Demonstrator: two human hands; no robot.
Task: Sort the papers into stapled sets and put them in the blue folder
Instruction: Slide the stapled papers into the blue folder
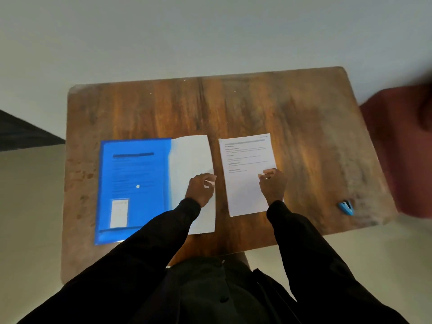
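Note:
A blue folder [133, 190] lies flat on the left of the wooden table [233, 108]. A white paper set [191, 160] sticks out of its right side, partly inside. My left hand [201, 189] pinches that set near its right edge, fingers curled. To the right lies a printed paper set [245, 160], face up. My right hand [273, 184] rests on its lower right part with the fingers bent on the sheet. A blue stapler [346, 207] sits near the table's right front corner.
A dark red seat [397, 141] stands just beyond the table's right edge. Pale floor surrounds the table. A dark mat [21, 132] shows at the far left. My dark sleeves and body fill the bottom of the view.

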